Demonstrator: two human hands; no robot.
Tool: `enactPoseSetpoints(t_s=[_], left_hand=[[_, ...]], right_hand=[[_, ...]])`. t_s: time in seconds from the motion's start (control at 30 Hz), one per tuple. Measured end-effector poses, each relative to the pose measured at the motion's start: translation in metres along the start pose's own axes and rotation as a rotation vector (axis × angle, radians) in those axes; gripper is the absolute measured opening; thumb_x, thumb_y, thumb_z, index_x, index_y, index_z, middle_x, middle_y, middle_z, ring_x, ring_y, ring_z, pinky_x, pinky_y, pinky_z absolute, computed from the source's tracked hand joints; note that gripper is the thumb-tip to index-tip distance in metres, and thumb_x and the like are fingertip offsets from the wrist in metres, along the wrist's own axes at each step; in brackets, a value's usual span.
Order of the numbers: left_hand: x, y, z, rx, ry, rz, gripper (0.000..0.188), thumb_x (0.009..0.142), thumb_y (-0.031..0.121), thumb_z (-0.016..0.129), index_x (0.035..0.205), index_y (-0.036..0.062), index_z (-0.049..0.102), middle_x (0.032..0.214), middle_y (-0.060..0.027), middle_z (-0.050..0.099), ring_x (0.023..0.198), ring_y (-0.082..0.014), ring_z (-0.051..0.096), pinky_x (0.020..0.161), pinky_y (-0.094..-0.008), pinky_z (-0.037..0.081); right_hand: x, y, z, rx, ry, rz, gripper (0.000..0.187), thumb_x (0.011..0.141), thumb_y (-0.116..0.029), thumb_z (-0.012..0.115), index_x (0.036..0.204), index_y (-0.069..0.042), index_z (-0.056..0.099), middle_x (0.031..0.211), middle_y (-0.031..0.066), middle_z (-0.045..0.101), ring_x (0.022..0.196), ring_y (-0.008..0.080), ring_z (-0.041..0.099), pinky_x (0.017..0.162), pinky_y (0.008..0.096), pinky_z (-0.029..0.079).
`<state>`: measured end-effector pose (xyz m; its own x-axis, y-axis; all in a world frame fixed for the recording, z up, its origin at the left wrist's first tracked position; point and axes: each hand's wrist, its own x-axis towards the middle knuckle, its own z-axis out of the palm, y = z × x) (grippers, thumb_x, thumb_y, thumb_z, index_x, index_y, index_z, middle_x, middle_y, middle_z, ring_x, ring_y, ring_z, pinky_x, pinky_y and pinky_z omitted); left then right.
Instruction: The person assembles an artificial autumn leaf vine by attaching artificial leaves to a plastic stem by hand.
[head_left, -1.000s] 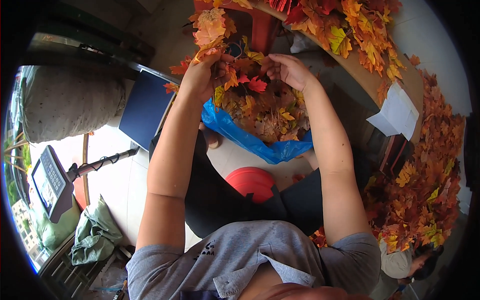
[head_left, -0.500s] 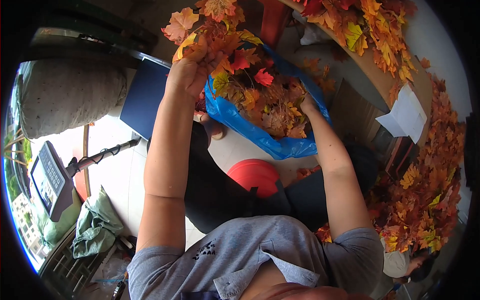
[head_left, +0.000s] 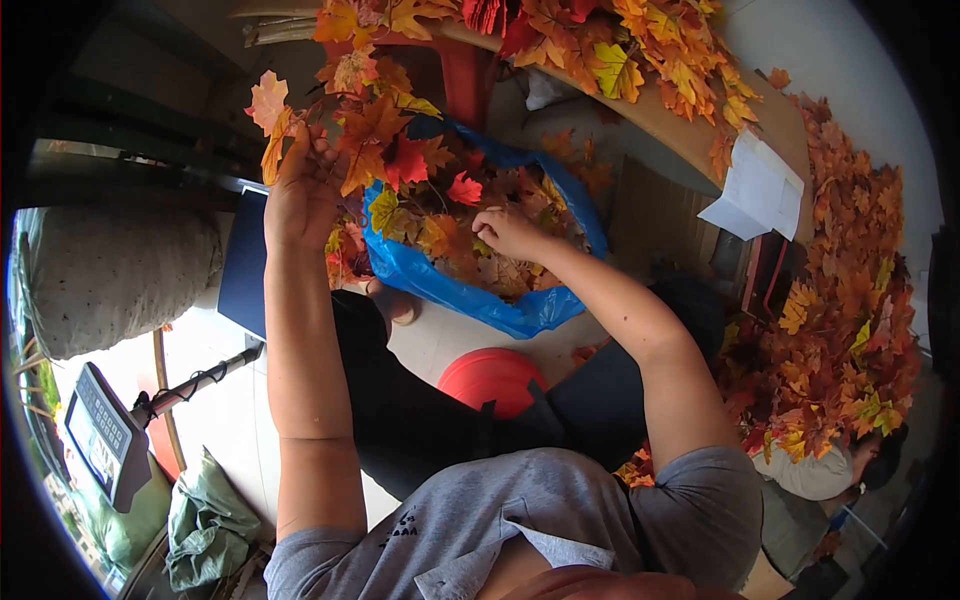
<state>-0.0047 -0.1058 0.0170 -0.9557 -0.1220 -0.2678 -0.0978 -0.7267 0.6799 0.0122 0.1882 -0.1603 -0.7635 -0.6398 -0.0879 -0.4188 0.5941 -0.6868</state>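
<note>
My left hand point(head_left: 306, 190) is raised at the left of the bag, its fingers closed on an artificial maple leaf garland point(head_left: 375, 135). Orange, red and yellow leaves hang from it over the bag's left rim. Wide open between my knees and the table is a blue plastic bag point(head_left: 470, 300), filled with more leaf garlands point(head_left: 515, 268). Above the middle of these leaves is my right hand point(head_left: 508, 232). Its fingers are curled together; whatever they may pinch is too small to make out.
A red round stool or bucket point(head_left: 490, 378) stands between my legs. At left are a scale display point(head_left: 100, 430) on a pole and a bulging sack point(head_left: 120, 265). A table point(head_left: 790, 125) bears leaves and a folded white paper point(head_left: 758, 188). Another person point(head_left: 815, 468) is at lower right.
My left hand has moved left with the garland. My right hand has come out from the bag's right side to above its middle, fingers now curled.
</note>
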Motion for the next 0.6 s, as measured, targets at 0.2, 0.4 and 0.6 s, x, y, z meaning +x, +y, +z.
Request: enactPoseSetpoints(t_s=[0.2,0.4,0.6], left_hand=[[-0.004,-0.004,0.01,-0.093,-0.031,-0.132,0.02,0.089,0.027,0.06,0.102,0.0108,0.06,0.092,0.0012,0.06,0.092,-0.0145,0.057,0.086,-0.0313,0.046],[-0.002,-0.011,0.008,-0.03,0.083,-0.104,0.025,0.087,0.028,0.064,0.104,0.0099,0.06,0.096,0.0006,0.06,0.096,-0.0167,0.057,0.084,-0.0318,0.046],[-0.001,-0.02,0.015,-0.076,0.176,-0.199,0.02,0.088,0.028,0.061,0.102,0.0127,0.062,0.095,0.003,0.062,0.093,-0.0148,0.058,0.082,-0.0304,0.046]], right_hand=[[-0.006,-0.057,-0.151,0.095,0.24,0.004,0.014,0.082,-0.014,0.06,0.088,-0.001,0.063,0.081,0.0128,0.064,0.072,0.0246,0.063,0.064,0.0335,0.049],[-0.043,-0.021,-0.249,0.099,0.664,0.348,0.02,0.088,-0.022,0.061,0.087,-0.003,0.065,0.064,0.0008,0.061,0.056,0.0063,0.053,0.052,0.0239,0.042],[-0.013,0.011,-0.331,-0.138,1.12,0.152,0.015,0.086,-0.016,0.059,0.092,-0.003,0.064,0.075,0.004,0.065,0.065,0.0101,0.059,0.059,0.0247,0.045]])
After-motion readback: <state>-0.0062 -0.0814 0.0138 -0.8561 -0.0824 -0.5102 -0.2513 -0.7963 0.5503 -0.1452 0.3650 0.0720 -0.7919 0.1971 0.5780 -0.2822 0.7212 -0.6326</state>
